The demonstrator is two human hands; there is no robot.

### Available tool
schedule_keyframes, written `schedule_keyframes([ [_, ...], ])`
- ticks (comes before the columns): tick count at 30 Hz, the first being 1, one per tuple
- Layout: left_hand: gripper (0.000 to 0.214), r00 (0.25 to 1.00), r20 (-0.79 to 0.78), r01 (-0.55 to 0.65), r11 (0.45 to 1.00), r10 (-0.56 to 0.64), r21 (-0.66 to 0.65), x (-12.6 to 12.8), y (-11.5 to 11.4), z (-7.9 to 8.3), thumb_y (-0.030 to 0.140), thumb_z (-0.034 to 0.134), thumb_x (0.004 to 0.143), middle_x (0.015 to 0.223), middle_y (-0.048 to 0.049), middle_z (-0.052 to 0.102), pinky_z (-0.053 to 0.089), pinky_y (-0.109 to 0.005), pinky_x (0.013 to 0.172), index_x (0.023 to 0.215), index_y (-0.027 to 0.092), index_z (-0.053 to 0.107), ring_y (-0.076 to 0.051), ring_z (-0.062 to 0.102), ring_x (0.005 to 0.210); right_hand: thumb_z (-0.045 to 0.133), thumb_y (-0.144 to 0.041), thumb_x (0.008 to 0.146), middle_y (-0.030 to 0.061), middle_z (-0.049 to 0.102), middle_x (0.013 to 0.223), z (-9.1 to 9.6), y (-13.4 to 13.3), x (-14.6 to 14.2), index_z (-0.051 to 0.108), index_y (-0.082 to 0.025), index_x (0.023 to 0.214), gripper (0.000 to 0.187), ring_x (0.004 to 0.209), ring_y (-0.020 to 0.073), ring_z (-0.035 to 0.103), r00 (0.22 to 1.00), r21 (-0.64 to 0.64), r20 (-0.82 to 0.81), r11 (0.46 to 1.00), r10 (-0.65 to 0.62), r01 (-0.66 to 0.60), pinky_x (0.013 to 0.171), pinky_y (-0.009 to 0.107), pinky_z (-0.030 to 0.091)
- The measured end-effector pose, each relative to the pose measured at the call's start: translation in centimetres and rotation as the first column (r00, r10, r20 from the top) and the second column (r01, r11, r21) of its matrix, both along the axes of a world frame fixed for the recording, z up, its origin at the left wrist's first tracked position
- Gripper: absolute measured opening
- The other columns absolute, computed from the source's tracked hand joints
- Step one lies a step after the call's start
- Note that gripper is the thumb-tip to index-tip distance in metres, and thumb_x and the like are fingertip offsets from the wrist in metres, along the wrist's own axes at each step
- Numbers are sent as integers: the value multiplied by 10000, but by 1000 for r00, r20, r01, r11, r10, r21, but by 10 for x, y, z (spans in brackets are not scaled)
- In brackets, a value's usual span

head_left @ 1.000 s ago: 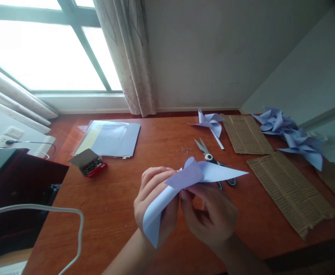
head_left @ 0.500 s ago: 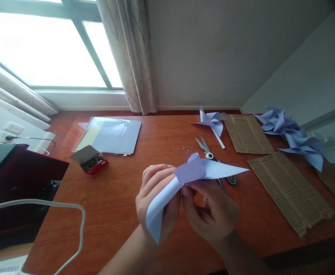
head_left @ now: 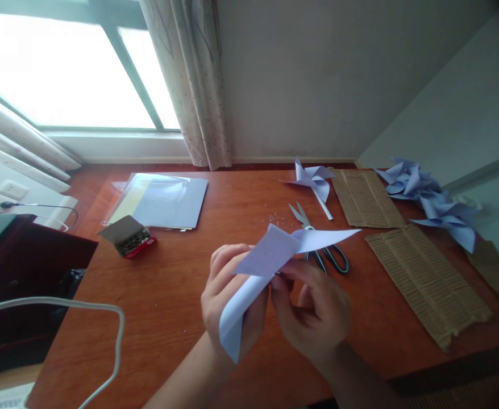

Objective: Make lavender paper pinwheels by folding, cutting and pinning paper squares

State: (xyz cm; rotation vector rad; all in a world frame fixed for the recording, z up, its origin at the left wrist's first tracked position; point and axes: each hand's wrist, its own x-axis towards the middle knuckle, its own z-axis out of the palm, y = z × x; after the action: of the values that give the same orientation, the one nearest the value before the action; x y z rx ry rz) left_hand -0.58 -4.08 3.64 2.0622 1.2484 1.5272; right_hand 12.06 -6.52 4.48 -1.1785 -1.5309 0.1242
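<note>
A pale lilac paper pinwheel [head_left: 270, 251] is held up above the table, its curled blades pointing to several sides. My left hand [head_left: 223, 287] is closed around it from the left, partly covered by a drooping blade. My right hand [head_left: 320, 312] is closed too, thumb and forefinger pinching just under the pinwheel's middle, where a small shiny bit shows. What exactly sits between those fingertips is hidden. Just behind the right hand lie scissors [head_left: 338, 258], blades spread and pointing away. Another pinwheel on a white paper stick [head_left: 314, 180] lies farther back.
Corrugated cardboard pieces [head_left: 428, 284] and a cluster of pinwheels [head_left: 448, 216] occupy the table's right side. At left stand an open red box [head_left: 136, 244] of small metal pieces and a clear folder [head_left: 164, 199] with paper. A white cable [head_left: 119, 335] loops at lower left.
The pinwheel has turned in my hands: its upper blade now tilts left, and the right-pointing blade has risen and uncovered more of the scissors. Both hands stay in nearly the same place.
</note>
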Motion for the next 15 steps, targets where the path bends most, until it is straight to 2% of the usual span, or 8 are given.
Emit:
schedule_keyframes([
  [4,181,1000,-14,25,998,-24,53,-2,2,-1,191,633,879,786,-60,740,582,-377,818,718,191,715,-241,712,856,666,-49,814,-24,694,748,-6,-1,0,617,-224,1025,279,554,97,600,994,-40,-100,999,32,-36,515,203,528],
  [9,299,999,35,36,992,-40,119,1,5,-5,187,636,873,763,-57,730,576,-375,809,575,187,630,-238,715,848,674,-79,796,-35,678,735,-8,-1,-1,591,-236,966,246,521,84,566,991,-78,-132,996,28,-38,493,198,506],
  [12,342,997,64,41,992,-49,119,3,6,-7,185,633,873,759,-57,725,575,-372,794,532,184,598,-232,716,829,664,-106,792,-49,634,682,-5,-1,-1,567,-238,930,214,501,83,538,993,-99,-119,995,15,-26,476,201,481],
  [15,348,997,54,50,997,-53,62,1,7,-8,232,644,875,728,-56,716,577,-382,790,533,190,598,-237,714,819,644,-90,785,-61,589,651,-1,1,0,538,-238,881,206,503,82,534,995,-71,-100,997,11,-18,482,197,477],
])
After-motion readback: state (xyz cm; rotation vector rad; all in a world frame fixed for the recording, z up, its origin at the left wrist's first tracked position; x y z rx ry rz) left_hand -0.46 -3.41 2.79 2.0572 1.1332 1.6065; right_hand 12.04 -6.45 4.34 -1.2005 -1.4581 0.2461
